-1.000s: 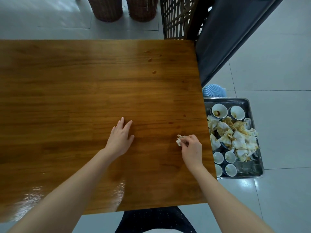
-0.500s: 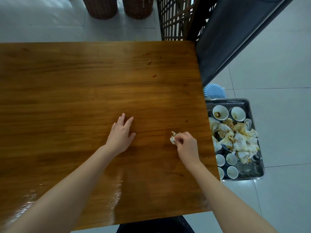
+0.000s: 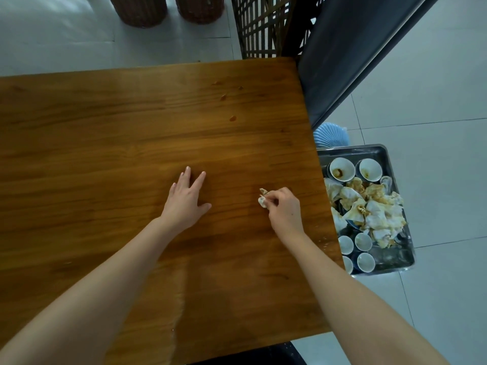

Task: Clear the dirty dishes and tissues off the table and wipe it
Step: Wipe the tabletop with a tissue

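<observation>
We pinch crumpled tissue (image 3: 263,201) in right hand (image 3: 286,212); left hand (image 3: 185,201) flat on table (image 3: 105,154). We should press firm, sweep toward brown drips (image 3: 232,118) at 11 o'clock.

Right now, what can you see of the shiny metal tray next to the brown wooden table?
The rectangular grey metal tray has a raised rim and looks like steel, speckled on its bare bottom. It lies flat, lower than the brown wooden table, whose right edge hides its left side. Inside, two stained white bowls sit at the far end, a heap of crumpled, brown-stained tissues fills the middle, and small white cups stand at the near end. No hand touches it.
</observation>
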`<state>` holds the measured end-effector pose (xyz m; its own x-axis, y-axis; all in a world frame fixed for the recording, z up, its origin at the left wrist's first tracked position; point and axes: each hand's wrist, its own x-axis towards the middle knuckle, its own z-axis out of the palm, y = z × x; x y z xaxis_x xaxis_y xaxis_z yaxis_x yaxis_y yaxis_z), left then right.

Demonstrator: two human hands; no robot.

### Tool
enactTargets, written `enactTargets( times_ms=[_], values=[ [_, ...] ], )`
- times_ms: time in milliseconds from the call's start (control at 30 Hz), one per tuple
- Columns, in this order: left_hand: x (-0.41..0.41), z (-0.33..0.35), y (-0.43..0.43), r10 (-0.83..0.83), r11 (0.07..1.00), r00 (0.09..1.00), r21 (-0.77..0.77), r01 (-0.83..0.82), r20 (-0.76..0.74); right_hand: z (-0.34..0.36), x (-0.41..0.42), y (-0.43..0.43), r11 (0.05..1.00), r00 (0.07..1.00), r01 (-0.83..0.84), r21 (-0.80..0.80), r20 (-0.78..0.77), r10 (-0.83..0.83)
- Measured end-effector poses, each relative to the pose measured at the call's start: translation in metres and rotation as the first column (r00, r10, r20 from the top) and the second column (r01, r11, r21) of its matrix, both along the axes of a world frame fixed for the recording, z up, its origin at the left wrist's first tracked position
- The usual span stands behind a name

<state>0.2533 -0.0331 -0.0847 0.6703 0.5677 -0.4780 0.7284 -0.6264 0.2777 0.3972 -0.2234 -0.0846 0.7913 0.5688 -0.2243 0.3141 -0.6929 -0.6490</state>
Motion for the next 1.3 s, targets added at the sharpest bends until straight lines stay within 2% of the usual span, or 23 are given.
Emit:
enactTargets(
  times_ms=[100,200,433,700,867,1000,1200,1300],
  values=[
    [0.009,-0.003,0.01,0.003,1.0,1.0,-0.011,-0.003,0.016,-0.003,0.004,-0.036,0.996,0.996,0.085,0.012,0.036,-0.086],
    [0.016,-0.006,0.019,-0.004,1.0,0.999,-0.001,0.004,0.032,-0.003,0.011,-0.049,0.998,0.997,0.066,-0.018,0.043,-0.065],
    [0.026,-0.007,0.032,-0.015,1.0,0.999,0.001,0.015,0.035,0.001,0.061,0.005,0.961,0.961,0.274,0.029,0.042,-0.275],
    [0.041,0.005,0.055,0.019,0.998,0.999,-0.062,-0.017,0.028,-0.005,0.044,-0.004,0.965,0.966,0.254,0.066,0.032,-0.257],
    [0.05,0.004,0.076,0.041,0.999,0.999,-0.036,-0.041,0.017,-0.009,0.039,-0.008,0.968,0.967,0.25,0.033,0.041,-0.251],
    [0.055,0.001,0.097,0.031,0.999,0.999,0.015,-0.03,-0.031,-0.005,0.066,0.015,0.978,0.976,0.208,0.019,0.058,-0.209],
    [0.081,0.004,0.121,-0.004,0.995,0.994,0.095,0.015,-0.113,-0.003,0.126,0.081,0.964,0.96,0.266,0.014,0.084,-0.266],
    [0.09,0.005,0.126,-0.042,0.994,0.977,0.091,0.062,-0.207,-0.004,0.151,0.102,0.959,0.956,0.282,0.037,0.073,-0.284]
  ],
)
